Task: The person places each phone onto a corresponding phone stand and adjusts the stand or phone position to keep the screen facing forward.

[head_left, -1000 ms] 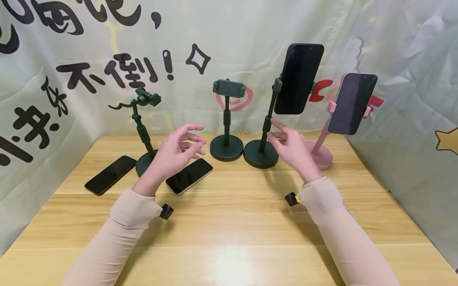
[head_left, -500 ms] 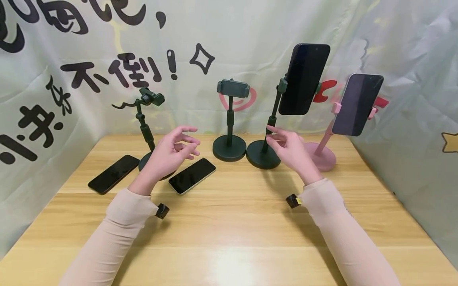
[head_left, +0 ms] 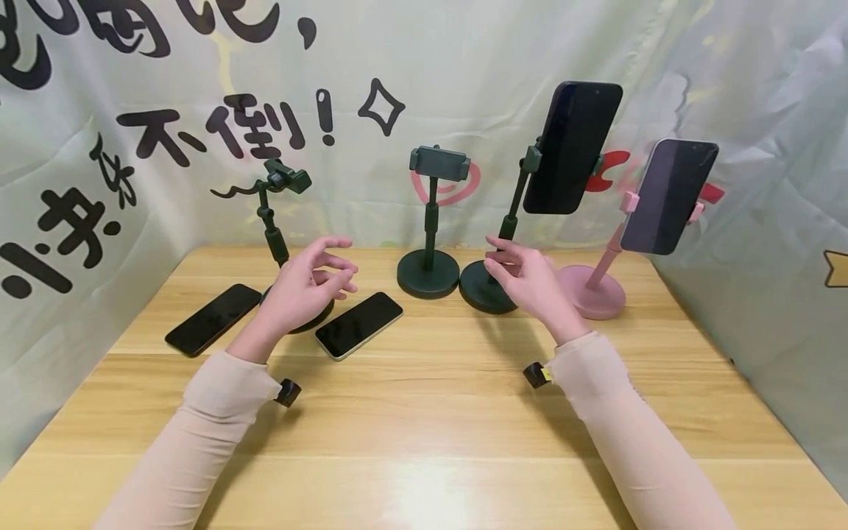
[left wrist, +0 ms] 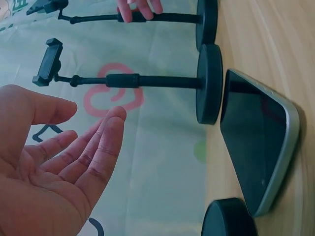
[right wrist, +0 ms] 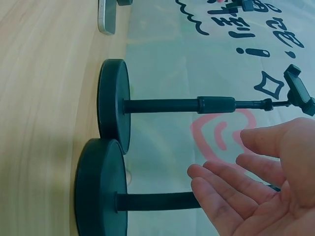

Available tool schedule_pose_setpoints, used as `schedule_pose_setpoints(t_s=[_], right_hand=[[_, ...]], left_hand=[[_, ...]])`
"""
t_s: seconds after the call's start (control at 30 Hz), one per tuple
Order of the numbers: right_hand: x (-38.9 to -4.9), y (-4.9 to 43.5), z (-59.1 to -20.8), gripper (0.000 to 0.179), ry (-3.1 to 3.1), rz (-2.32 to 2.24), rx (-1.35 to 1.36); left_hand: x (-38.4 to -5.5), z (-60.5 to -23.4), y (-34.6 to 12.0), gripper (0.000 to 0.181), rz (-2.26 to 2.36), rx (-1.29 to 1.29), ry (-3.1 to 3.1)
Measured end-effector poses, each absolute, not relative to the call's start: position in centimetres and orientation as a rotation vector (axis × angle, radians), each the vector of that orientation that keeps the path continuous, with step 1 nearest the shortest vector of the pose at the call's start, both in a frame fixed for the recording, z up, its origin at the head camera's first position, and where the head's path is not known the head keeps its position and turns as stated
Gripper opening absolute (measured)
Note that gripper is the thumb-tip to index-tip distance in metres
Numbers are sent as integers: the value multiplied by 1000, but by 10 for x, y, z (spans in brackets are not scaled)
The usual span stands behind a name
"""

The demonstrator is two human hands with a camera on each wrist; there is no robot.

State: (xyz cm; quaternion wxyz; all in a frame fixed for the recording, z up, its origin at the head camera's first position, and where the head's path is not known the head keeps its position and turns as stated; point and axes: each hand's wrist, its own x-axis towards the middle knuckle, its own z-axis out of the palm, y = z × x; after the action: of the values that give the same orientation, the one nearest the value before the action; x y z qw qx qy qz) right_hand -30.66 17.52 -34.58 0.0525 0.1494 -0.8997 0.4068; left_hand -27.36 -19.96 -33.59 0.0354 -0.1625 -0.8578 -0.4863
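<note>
My left hand [head_left: 305, 283] hovers over the base of the left dark green phone stand [head_left: 274, 243], thumb and fingers apart, palm holding nothing in the left wrist view. Below and to its right a phone with a light edge [head_left: 359, 326] lies face up. My right hand [head_left: 530, 283] is beside the pole of another dark green stand [head_left: 486, 287], its relaxed fingers overlapping the pole. That stand's clamp carries a large black phone [head_left: 573, 147] upright. Between the hands stands a dark green phone stand [head_left: 429, 272] with nothing in its clamp.
A pink stand [head_left: 592, 293] holding a phone [head_left: 670, 197] is behind my right wrist. One more black phone [head_left: 213, 320] lies at the left of the wooden table [head_left: 424, 419]. A printed cloth [head_left: 477, 51] hangs behind the stands.
My left hand has drawn back to the left, over the left stand's base. The right fingers have slid lower along the pole. The head view has turned slightly left.
</note>
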Motion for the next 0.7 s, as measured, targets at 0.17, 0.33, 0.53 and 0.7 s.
schedule_pose_setpoints(t_s=[0.17,0.33,0.53,0.7], right_hand=[[-310,168,-349,54,-2727,1231,475],[-313,161,-350,54,-2700,1226,478],[-321,149,-347,57,-2688,1235,462],[-335,141,-341,60,-2702,1289,469]], left_hand=[[-274,-341,-206,48,-1366,-488,-2685],[-277,-345,-209,50,-1218,-472,-2735],[-278,-347,-214,54,-1169,-443,-2779],[-278,-347,-217,57,-1159,-433,-2810]])
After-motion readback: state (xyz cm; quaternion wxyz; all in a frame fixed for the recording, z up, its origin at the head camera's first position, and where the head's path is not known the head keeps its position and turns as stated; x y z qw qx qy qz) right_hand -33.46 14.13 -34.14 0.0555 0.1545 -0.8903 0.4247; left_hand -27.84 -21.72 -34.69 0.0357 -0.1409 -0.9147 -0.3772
